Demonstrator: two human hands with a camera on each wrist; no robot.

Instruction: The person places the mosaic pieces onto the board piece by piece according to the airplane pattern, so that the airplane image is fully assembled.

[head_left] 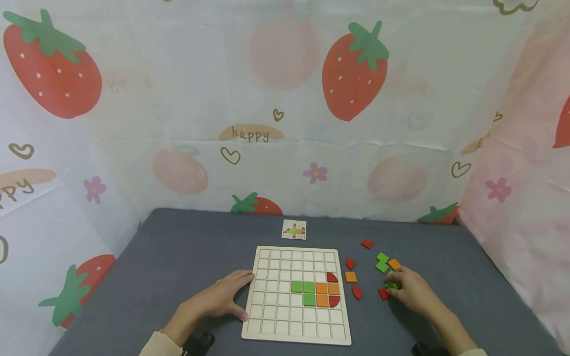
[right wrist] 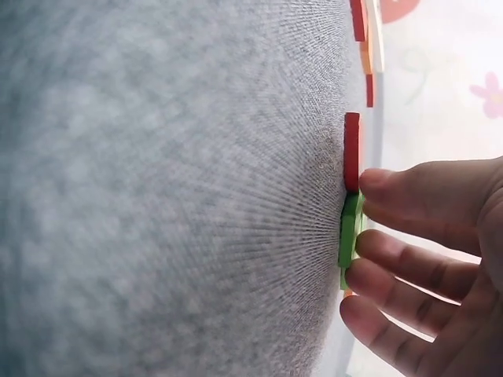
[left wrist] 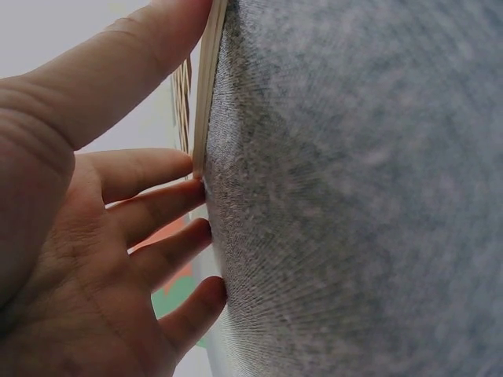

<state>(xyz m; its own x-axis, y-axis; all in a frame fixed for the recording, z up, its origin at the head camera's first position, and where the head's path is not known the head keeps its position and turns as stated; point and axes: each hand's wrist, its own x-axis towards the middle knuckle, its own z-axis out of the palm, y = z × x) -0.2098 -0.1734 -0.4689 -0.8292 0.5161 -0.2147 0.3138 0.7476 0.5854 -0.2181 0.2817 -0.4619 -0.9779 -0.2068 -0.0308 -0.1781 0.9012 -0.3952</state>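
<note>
From my distant place I see, at the left, the left hand (head_left: 226, 295) resting its thumb and fingertips on the edge of a pale wooden square board with a grid (head_left: 268, 312); its fingers are extended and grip nothing. The board lies flat on the dark grey table (head_left: 187, 247). I judge the laying of tiles to be partly done: eight flat tiles sit in the cells. Beyond the far edge there is a small white card with a coloured pattern (head_left: 294, 230). To the right, several loose tiles lie outside the board, so I judge these are left to be laid. At the far right, the right hand (head_left: 413, 290) has its fingertips at a green square tile (right wrist: 346, 239), but I cannot tell if it already pinches it.

About the look, the board is light, with thin raised lines, and its left columns are bare. Then come three green squares (head_left: 296, 286), next three orange squares (head_left: 321, 288), and two red rounded pieces (head_left: 334, 301) in the last column. Outside, I find a loose orange square (head_left: 351, 277) between two red pointed tiles (head_left: 357, 292).
</note>
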